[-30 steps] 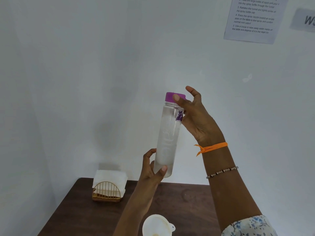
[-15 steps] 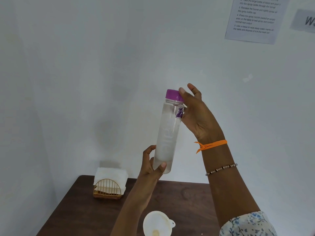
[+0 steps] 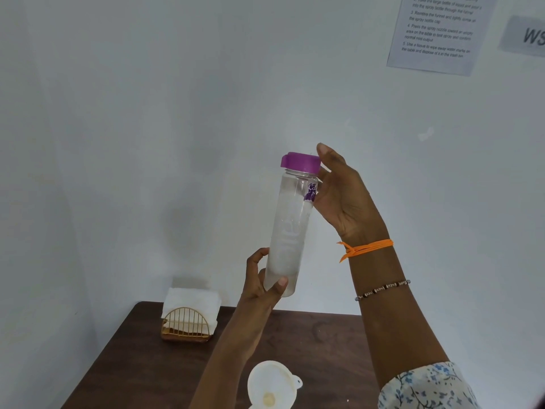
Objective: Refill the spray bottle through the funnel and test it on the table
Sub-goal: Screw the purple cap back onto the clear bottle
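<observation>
A tall clear water bottle [image 3: 287, 231] with a purple cap [image 3: 300, 162] is held nearly upright, high above the dark wooden table [image 3: 324, 335]. My left hand [image 3: 261, 286] grips its base between thumb and fingers. My right hand [image 3: 339, 196] holds the cap from the right and behind. One digit lies against the cap's right edge, and the other fingers are hidden behind the bottle. A white funnel [image 3: 271, 385] stands below at the bottom edge of the view. Whatever it sits in is out of view.
A gold wire holder with white tissues [image 3: 187, 323] stands at the table's far left corner, against the white wall. A printed instruction sheet [image 3: 436, 31] hangs on the wall at the upper right. My left forearm crosses above the table beside the funnel.
The bottle has risen slightly. My right thumb has slid from the cap's front round to its right side, so the whole front of the cap now shows.
</observation>
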Available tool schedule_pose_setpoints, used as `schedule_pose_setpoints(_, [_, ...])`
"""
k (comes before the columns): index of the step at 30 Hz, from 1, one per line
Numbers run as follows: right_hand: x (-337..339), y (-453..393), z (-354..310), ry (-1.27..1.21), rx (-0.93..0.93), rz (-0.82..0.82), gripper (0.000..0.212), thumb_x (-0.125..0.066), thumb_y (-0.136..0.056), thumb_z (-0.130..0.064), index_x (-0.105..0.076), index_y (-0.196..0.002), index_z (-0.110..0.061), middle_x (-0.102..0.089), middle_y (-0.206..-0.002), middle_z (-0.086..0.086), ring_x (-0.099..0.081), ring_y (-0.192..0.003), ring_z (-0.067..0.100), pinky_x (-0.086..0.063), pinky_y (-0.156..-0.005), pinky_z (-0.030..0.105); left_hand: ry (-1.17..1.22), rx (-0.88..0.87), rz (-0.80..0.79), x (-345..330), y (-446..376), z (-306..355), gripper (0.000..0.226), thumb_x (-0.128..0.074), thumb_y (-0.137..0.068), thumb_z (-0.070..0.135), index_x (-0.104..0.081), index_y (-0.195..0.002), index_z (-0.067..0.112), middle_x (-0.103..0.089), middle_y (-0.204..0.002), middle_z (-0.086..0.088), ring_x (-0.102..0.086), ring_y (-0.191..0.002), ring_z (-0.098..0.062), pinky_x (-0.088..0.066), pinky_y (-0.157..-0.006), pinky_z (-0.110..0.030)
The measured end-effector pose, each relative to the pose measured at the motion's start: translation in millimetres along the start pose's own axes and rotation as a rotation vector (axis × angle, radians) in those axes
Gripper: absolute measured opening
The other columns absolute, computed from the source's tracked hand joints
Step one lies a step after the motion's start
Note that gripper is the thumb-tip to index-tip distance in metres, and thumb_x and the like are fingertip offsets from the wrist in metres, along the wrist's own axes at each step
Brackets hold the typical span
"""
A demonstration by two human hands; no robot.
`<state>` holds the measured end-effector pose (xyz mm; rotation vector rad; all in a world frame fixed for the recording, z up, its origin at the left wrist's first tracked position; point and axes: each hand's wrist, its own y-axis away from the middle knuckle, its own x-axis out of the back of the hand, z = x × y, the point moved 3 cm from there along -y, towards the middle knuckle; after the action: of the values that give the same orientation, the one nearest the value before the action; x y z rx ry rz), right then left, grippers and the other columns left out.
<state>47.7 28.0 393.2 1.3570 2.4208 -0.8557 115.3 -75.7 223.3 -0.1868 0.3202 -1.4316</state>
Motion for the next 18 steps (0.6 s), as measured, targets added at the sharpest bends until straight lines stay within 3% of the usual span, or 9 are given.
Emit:
schedule_pose_setpoints(3, [-0.1,0.1,1.1,-0.035,-0.009,-0.033,0.043,-0.064,-0.068,-0.008,-0.049,-0.108,-0.016,-0.059,-0.088,0.005,-0.055,-0.091,0.024,-0.051,-0.072,0.031,-0.003,0.004,0.01,1.1,-0.5,-0.8,0.063,-0.064,-0.064,0.055,-0.029,-0.117,0.05,-0.048,-0.123,0.014,-0.053,-0.112,-0.015,-0.05,-0.085,-0.019])
schedule_pose_setpoints(7, [-0.1,-1.2,1.3,0.18,0.001,0.05,0.046,-0.066,-0.078,-0.003,-0.043,-0.113,-0.021,-0.054,-0.107,0.012,-0.056,-0.09,0.024,-0.053,-0.07,0.032,-0.003,-0.008,0.02,2.2,-0.7,-2.2,0.056,-0.06,-0.07,0.042,-0.031,-0.118,0.045,-0.049,-0.117,0.015,-0.054,-0.11,-0.016,-0.051,-0.081,-0.017])
schedule_pose_setpoints(9, [0.5,-0.3,1.7,0.194,0.004,0.046,0.054,-0.068,-0.073,-0.009,-0.04,-0.115,-0.026,-0.052,-0.113,0.015,-0.057,-0.091,0.024,-0.055,-0.069,0.031,0.005,-0.005,0.014,2.6,0.6,-2.7,0.057,-0.06,-0.071,0.04,-0.031,-0.119,0.045,-0.049,-0.117,0.015,-0.054,-0.11,-0.016,-0.051,-0.083,-0.018])
schedule_pose_setpoints(11, [0.2,1.4,1.8,0.112,0.001,0.01,0.06,-0.066,-0.071,-0.014,-0.038,-0.123,-0.025,-0.059,-0.104,0.01,-0.058,-0.09,0.022,-0.056,-0.068,0.029,0.012,-0.002,0.008,2.1,1.7,-1.2,0.056,-0.059,-0.071,0.04,-0.03,-0.119,0.046,-0.049,-0.117,0.016,-0.054,-0.109,-0.014,-0.051,-0.079,-0.015])
schedule_pose_setpoints(14, [2.6,1.2,-0.4,-0.051,-0.005,-0.018,0.047,-0.061,-0.081,-0.007,-0.044,-0.124,-0.016,-0.07,-0.089,0.007,-0.059,-0.09,0.023,-0.053,-0.077,0.033,-0.011,-0.001,0.008,2.0,1.2,-0.1,0.056,-0.059,-0.071,0.043,-0.029,-0.118,0.047,-0.049,-0.119,0.015,-0.054,-0.11,-0.014,-0.051,-0.081,-0.015])
schedule_pose_setpoints(16, [3.5,-0.4,0.0,-0.122,-0.045,-0.032,0.039,-0.056,-0.073,-0.009,-0.052,-0.111,-0.012,-0.061,-0.118,0.024,-0.055,-0.103,0.033,-0.044,-0.095,0.042,-0.018,-0.002,0.005,1.8,0.8,-0.1,0.056,-0.058,-0.07,0.043,-0.029,-0.118,0.047,-0.049,-0.119,0.015,-0.053,-0.111,-0.015,-0.05,-0.085,-0.018])
schedule_pose_setpoints(18, [0.8,-0.4,0.9,-0.077,-0.064,-0.007,0.032,-0.058,-0.071,-0.008,-0.054,-0.103,-0.012,-0.051,-0.125,0.028,-0.051,-0.106,0.035,-0.045,-0.094,0.042,-0.013,-0.001,0.0,1.3,0.6,-0.5,0.056,-0.059,-0.07,0.043,-0.03,-0.118,0.047,-0.049,-0.119,0.015,-0.053,-0.111,-0.015,-0.05,-0.087,-0.02])
